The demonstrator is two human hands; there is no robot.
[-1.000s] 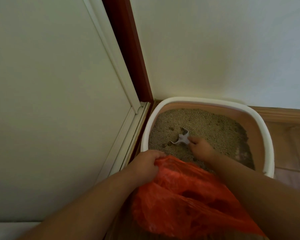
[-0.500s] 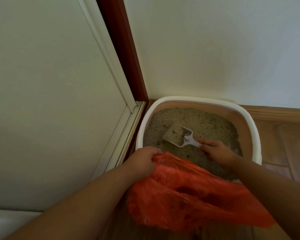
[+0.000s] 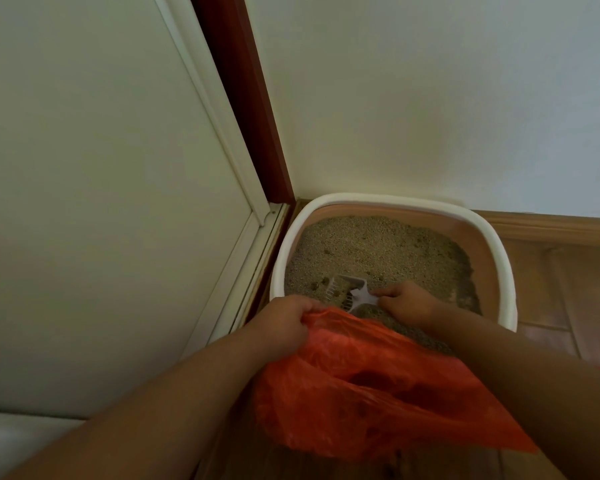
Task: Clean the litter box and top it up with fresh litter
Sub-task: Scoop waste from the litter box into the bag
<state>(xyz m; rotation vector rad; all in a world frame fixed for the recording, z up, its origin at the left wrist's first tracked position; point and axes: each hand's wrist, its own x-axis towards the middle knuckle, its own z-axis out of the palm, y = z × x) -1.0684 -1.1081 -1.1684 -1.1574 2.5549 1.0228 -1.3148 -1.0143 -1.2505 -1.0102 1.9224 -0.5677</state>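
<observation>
A white-rimmed litter box (image 3: 492, 233) with pinkish inner walls sits in the room corner, filled with tan litter (image 3: 378, 247) that has a few dark clumps. My right hand (image 3: 407, 303) grips the handle of a white slotted scoop (image 3: 347, 292), whose head lies tilted in the litter near the front left. My left hand (image 3: 284, 323) holds the edge of an orange plastic bag (image 3: 378, 386), which spreads across the box's near side and hides it.
A white door panel (image 3: 101, 202) and its dark red frame (image 3: 243, 98) stand close on the left. A white wall (image 3: 430, 98) with a wooden skirting board (image 3: 551, 226) runs behind the box. Wooden floor (image 3: 568, 292) shows to the right.
My right hand has drawn the scoop back toward the bag and tilted its head; earlier it lay flat, further out in the litter. My left hand still holds the bag.
</observation>
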